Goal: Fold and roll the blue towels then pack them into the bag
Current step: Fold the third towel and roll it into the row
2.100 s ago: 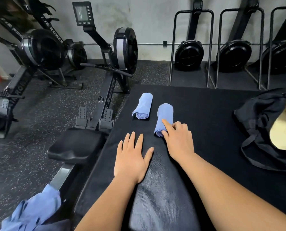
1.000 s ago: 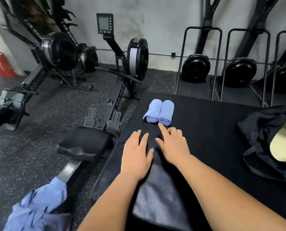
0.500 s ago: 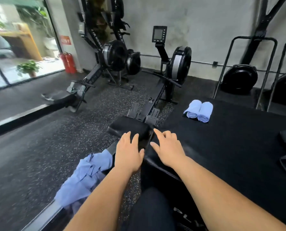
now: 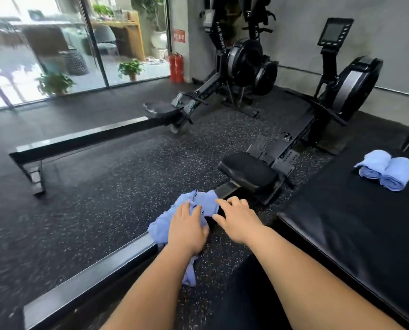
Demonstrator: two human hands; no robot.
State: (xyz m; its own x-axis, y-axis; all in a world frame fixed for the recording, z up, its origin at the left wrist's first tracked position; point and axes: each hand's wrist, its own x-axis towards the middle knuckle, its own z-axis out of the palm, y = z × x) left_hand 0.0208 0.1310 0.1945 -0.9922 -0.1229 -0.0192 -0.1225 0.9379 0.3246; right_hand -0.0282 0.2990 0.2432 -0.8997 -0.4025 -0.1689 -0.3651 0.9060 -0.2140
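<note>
Stretches both bare arms down toward a rowing machine seat (image 4: pixel 248 172) on a speckled gym floor (image 4: pixel 103 186). Lays the left hand (image 4: pixel 186 231) flat on a crumpled blue towel (image 4: pixel 199 204) heaped over the rail (image 4: pixel 91 277) just on the near side of the seat, fingers straight and slightly spread, curled round nothing. Holds the right hand (image 4: pixel 239 222) just right of the left, fingers apart and relaxed, tips at the towel's right edge, possibly brushing the cloth, though motion blur makes contact hard to judge. Lets one end of the towel hang off the rail toward the floor, nearer than the seat. Has two rolled blue towels (image 4: pixel 387 171) lying side by side and touching, well to the right of the seat, on a black padded surface (image 4: pixel 353 234). Faces, far beyond the seat and to its left, a second rowing machine (image 4: pixel 244 60), two red fire extinguishers (image 4: pixel 176 67) and potted plants (image 4: pixel 130 67) behind glass doors.
</note>
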